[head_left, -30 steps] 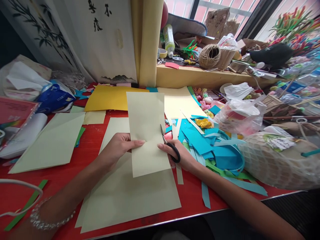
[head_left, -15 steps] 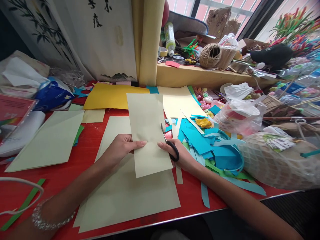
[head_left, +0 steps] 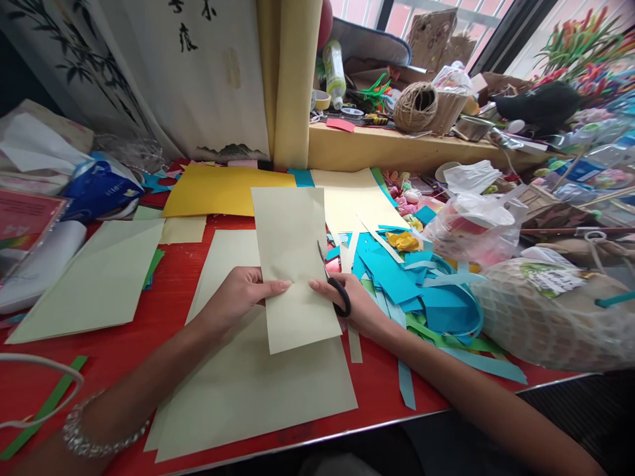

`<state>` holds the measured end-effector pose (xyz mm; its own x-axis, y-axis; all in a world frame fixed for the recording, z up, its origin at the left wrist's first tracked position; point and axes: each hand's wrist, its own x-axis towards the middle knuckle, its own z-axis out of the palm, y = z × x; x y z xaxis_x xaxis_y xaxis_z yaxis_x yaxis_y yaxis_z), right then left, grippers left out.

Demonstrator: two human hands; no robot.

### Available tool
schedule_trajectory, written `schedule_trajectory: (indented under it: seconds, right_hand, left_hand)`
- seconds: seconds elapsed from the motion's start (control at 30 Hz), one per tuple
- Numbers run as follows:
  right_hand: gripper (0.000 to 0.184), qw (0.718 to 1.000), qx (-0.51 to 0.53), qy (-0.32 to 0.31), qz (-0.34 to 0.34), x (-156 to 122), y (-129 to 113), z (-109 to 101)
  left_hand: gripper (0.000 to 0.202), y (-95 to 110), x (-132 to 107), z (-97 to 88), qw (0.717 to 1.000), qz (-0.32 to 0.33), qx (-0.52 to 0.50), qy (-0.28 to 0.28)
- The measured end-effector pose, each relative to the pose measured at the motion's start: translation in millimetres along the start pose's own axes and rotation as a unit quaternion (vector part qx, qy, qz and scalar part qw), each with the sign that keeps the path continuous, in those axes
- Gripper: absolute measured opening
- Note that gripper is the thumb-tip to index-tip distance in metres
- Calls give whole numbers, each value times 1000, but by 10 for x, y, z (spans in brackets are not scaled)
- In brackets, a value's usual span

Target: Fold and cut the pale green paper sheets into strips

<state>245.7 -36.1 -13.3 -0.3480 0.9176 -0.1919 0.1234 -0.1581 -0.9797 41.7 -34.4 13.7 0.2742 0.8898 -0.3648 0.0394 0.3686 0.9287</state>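
Observation:
A pale cream sheet of paper [head_left: 292, 231], a tall rectangle, is held up between my two hands above the table. My left hand [head_left: 248, 291] pinches its left edge, thumb in front and fingers behind. At the right edge my right hand [head_left: 354, 301] grips the paper the same way. Black-handled scissors [head_left: 339, 297] also sit in my right hand, blades pointing up along the paper's right edge. Beneath the held piece lie larger pale sheets [head_left: 258, 403], overlapping on the red table [head_left: 188, 264].
Blue paper scraps [head_left: 397, 277] and strips pile up on the right, beside a netted bag [head_left: 560, 317]. A yellow sheet [head_left: 223, 188] lies at the back. Folded pale paper [head_left: 94, 277] and a white cable [head_left: 74, 377] are on the left. Twine [head_left: 415, 109] stands on the sill.
Almost nothing differs. The scissors and my right thumb have shifted very slightly left, and the view has moved a little. Both hands keep their grip on the paper.

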Motion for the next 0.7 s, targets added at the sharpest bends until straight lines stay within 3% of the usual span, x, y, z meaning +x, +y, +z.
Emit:
schedule_trajectory:
  seconds: [0.23,0.7]
  right_hand:
    - [48,999,4,19,28,-18,-62,23]
    - [42,999,36,38,-11,-31,-85,47]
  left_hand:
    - [24,-11,5,-2,1000,-3,6,-5]
    - [23,-6,-10,31,1000,-8,-9,-26]
